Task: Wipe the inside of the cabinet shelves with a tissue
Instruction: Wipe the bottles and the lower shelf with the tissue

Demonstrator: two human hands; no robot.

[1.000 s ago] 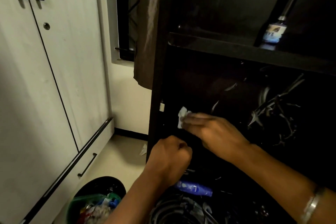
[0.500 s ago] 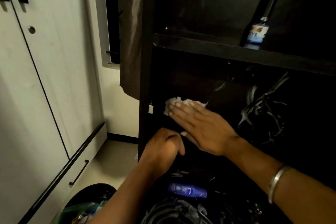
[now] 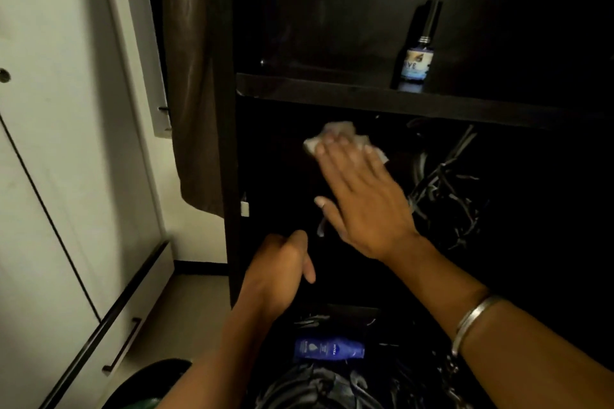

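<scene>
A dark open cabinet fills the right of the view, with a black shelf board (image 3: 332, 95) across it. My right hand (image 3: 362, 196) lies flat with its fingers spread, pressing a crumpled white tissue (image 3: 319, 139) against the dark inner surface just under that shelf. Only the tissue's edges show past my fingertips. My left hand (image 3: 279, 271) hangs lower, near the cabinet's left side panel, loosely curled with nothing visible in it. A metal bangle sits on my right wrist.
A small blue-labelled bottle (image 3: 417, 60) stands on the shelf. A blue tube (image 3: 329, 349) and dark cables (image 3: 445, 189) lie in the lower compartments. White wardrobe doors (image 3: 66, 159) stand at left, a brown curtain (image 3: 196, 109) beside the cabinet, a bin (image 3: 146, 388) on the floor.
My right hand has flattened onto the tissue and slid it up and to the right, to just under the shelf. My left hand's fist has loosened.
</scene>
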